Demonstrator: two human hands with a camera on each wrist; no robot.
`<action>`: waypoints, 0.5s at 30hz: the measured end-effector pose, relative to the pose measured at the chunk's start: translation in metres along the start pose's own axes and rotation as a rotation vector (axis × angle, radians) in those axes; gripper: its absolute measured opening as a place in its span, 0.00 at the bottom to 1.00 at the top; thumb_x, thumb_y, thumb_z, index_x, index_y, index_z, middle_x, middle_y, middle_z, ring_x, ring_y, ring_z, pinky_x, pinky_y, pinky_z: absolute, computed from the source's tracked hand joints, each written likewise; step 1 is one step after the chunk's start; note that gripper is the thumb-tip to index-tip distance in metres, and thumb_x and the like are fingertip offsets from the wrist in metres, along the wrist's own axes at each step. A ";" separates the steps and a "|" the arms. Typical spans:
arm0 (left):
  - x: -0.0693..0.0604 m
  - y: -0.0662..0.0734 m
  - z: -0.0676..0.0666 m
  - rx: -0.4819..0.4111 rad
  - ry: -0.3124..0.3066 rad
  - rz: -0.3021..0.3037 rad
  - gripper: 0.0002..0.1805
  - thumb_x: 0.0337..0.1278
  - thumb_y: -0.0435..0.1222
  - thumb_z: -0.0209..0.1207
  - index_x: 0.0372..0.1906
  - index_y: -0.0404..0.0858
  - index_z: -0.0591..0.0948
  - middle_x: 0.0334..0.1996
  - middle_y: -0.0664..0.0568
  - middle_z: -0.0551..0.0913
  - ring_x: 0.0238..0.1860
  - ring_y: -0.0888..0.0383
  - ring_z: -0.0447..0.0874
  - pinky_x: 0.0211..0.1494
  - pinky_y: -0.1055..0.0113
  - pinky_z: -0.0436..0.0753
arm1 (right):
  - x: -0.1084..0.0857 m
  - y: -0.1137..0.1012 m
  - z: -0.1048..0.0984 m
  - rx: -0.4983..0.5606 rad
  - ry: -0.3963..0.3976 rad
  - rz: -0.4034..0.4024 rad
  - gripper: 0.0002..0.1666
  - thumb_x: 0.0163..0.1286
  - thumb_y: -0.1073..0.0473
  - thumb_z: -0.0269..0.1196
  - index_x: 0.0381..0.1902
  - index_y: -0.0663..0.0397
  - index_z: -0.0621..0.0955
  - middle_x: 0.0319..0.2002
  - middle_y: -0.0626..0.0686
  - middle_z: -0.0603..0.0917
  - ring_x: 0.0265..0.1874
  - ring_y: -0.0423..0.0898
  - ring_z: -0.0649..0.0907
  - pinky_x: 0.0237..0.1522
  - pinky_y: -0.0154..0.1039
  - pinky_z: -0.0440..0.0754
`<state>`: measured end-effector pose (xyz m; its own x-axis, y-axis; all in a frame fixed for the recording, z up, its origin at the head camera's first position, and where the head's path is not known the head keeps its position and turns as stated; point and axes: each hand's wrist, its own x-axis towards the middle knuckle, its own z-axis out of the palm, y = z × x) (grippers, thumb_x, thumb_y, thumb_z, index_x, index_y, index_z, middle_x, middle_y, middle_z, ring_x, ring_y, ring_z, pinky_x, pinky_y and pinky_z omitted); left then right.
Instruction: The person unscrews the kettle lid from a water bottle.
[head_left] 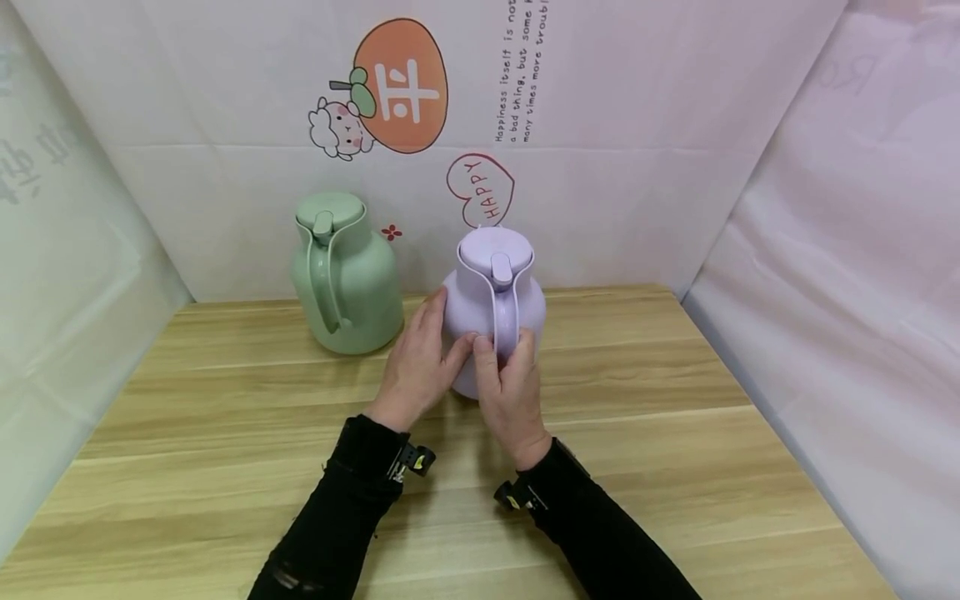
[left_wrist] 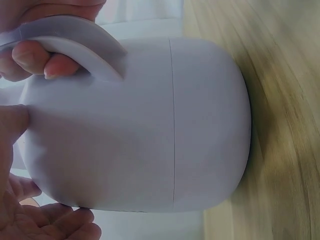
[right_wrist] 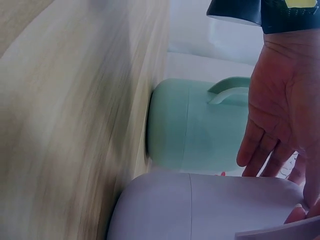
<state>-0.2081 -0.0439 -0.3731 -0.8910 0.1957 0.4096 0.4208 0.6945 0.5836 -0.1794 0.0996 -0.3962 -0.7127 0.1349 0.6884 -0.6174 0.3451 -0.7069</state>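
A lavender insulated jug (head_left: 465, 308) stands upright on the wooden table, its lid on top and its handle facing me. My right hand (head_left: 513, 396) grips the handle; the left wrist view shows its fingers curled around the handle (left_wrist: 75, 37). Against the jug's left side rests my left hand (head_left: 420, 362), its fingers (right_wrist: 265, 150) fairly straight along the body and the thumb on the near side. To the left stands a matching green jug (head_left: 367, 287), untouched, with its handle also toward me.
The wooden table (head_left: 247, 467) ends at a white printed cloth backdrop (head_left: 615, 192) close behind both jugs. White cloth walls (head_left: 847, 292) border the left and right sides. Each wrist carries a small black camera (head_left: 513, 496).
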 end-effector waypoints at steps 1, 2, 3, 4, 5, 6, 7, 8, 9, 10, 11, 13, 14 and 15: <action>0.000 0.000 0.000 0.003 -0.001 0.000 0.45 0.76 0.57 0.54 0.83 0.35 0.54 0.80 0.37 0.61 0.78 0.42 0.63 0.76 0.44 0.69 | -0.001 0.001 0.000 -0.006 0.004 0.000 0.18 0.83 0.52 0.54 0.54 0.64 0.69 0.43 0.60 0.80 0.40 0.50 0.81 0.41 0.46 0.80; -0.001 0.000 0.000 0.006 -0.003 0.000 0.46 0.76 0.58 0.54 0.83 0.35 0.54 0.80 0.37 0.61 0.79 0.42 0.63 0.76 0.44 0.68 | -0.002 0.001 0.000 -0.011 0.008 0.000 0.21 0.85 0.49 0.52 0.54 0.64 0.69 0.40 0.60 0.80 0.38 0.50 0.81 0.39 0.45 0.80; -0.001 0.001 -0.001 0.008 -0.003 0.001 0.46 0.76 0.59 0.54 0.83 0.35 0.54 0.80 0.37 0.61 0.79 0.42 0.63 0.77 0.44 0.68 | -0.003 0.000 0.000 -0.018 0.012 0.003 0.23 0.85 0.47 0.50 0.54 0.64 0.68 0.38 0.59 0.79 0.35 0.49 0.81 0.37 0.43 0.79; -0.001 0.001 -0.001 0.011 -0.002 0.003 0.46 0.76 0.60 0.53 0.83 0.35 0.54 0.80 0.37 0.61 0.79 0.42 0.63 0.77 0.44 0.67 | -0.004 0.000 0.000 -0.025 0.017 0.004 0.25 0.86 0.44 0.48 0.54 0.64 0.68 0.35 0.58 0.78 0.32 0.48 0.80 0.34 0.42 0.78; -0.001 0.001 -0.001 0.013 0.000 0.005 0.47 0.76 0.60 0.53 0.83 0.35 0.54 0.80 0.37 0.61 0.79 0.42 0.62 0.77 0.44 0.67 | -0.005 0.000 0.000 -0.033 0.022 0.003 0.27 0.86 0.42 0.47 0.53 0.65 0.68 0.32 0.57 0.77 0.30 0.47 0.79 0.32 0.42 0.77; -0.001 0.001 -0.001 0.014 0.002 0.006 0.46 0.76 0.60 0.53 0.83 0.35 0.55 0.80 0.37 0.61 0.79 0.42 0.62 0.77 0.44 0.67 | -0.005 -0.001 0.000 -0.039 0.026 0.000 0.28 0.86 0.41 0.46 0.53 0.65 0.68 0.30 0.56 0.76 0.28 0.47 0.77 0.31 0.41 0.76; -0.001 0.001 -0.001 0.015 0.006 0.009 0.46 0.76 0.60 0.53 0.82 0.35 0.55 0.79 0.37 0.61 0.79 0.42 0.62 0.77 0.45 0.67 | -0.005 -0.001 0.000 -0.039 0.029 -0.005 0.29 0.86 0.41 0.45 0.52 0.65 0.68 0.29 0.56 0.76 0.27 0.47 0.77 0.30 0.41 0.76; -0.001 0.001 -0.001 0.015 0.008 0.009 0.46 0.76 0.60 0.52 0.82 0.35 0.55 0.79 0.38 0.61 0.79 0.42 0.62 0.77 0.45 0.67 | -0.005 -0.002 0.000 -0.043 0.031 -0.010 0.28 0.86 0.41 0.46 0.52 0.65 0.68 0.29 0.56 0.75 0.28 0.47 0.77 0.31 0.41 0.76; -0.001 0.001 -0.001 0.015 0.010 0.008 0.46 0.76 0.60 0.52 0.83 0.35 0.55 0.79 0.38 0.61 0.79 0.42 0.62 0.77 0.45 0.67 | -0.005 -0.002 0.001 -0.045 0.033 -0.014 0.28 0.86 0.41 0.46 0.52 0.65 0.68 0.30 0.56 0.75 0.28 0.47 0.77 0.31 0.41 0.76; -0.001 0.001 -0.001 0.015 0.011 0.006 0.46 0.76 0.60 0.52 0.83 0.35 0.55 0.79 0.38 0.61 0.79 0.43 0.62 0.77 0.45 0.67 | -0.005 -0.003 0.001 -0.047 0.036 -0.018 0.28 0.86 0.42 0.46 0.51 0.65 0.69 0.30 0.56 0.75 0.28 0.47 0.77 0.31 0.41 0.76; -0.001 0.000 -0.001 0.014 0.011 0.003 0.46 0.76 0.60 0.52 0.83 0.36 0.55 0.79 0.38 0.61 0.79 0.43 0.62 0.77 0.45 0.67 | -0.005 -0.003 0.001 -0.049 0.040 -0.020 0.27 0.86 0.42 0.47 0.51 0.65 0.69 0.29 0.55 0.76 0.28 0.47 0.77 0.31 0.41 0.76; -0.001 0.000 -0.001 0.011 0.010 0.000 0.46 0.76 0.60 0.52 0.83 0.36 0.55 0.80 0.38 0.61 0.79 0.43 0.62 0.77 0.45 0.67 | -0.005 -0.003 0.002 -0.048 0.044 -0.021 0.27 0.86 0.43 0.47 0.50 0.65 0.70 0.29 0.56 0.76 0.27 0.47 0.77 0.30 0.41 0.75; -0.001 0.000 -0.001 0.010 0.010 -0.002 0.46 0.76 0.60 0.51 0.83 0.36 0.54 0.79 0.39 0.61 0.79 0.43 0.62 0.77 0.45 0.67 | -0.005 -0.004 0.002 -0.046 0.047 -0.019 0.27 0.86 0.43 0.48 0.50 0.65 0.70 0.28 0.56 0.76 0.26 0.47 0.77 0.30 0.41 0.75; -0.001 0.000 -0.001 0.008 0.011 0.000 0.46 0.76 0.61 0.52 0.83 0.36 0.54 0.79 0.38 0.61 0.79 0.43 0.62 0.77 0.44 0.67 | -0.005 -0.004 0.002 -0.044 0.049 -0.018 0.27 0.86 0.43 0.48 0.49 0.65 0.70 0.28 0.55 0.76 0.26 0.46 0.77 0.29 0.40 0.75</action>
<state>-0.2071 -0.0445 -0.3730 -0.8889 0.1883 0.4176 0.4197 0.6999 0.5779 -0.1739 0.0962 -0.3975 -0.6839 0.1734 0.7087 -0.6139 0.3881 -0.6874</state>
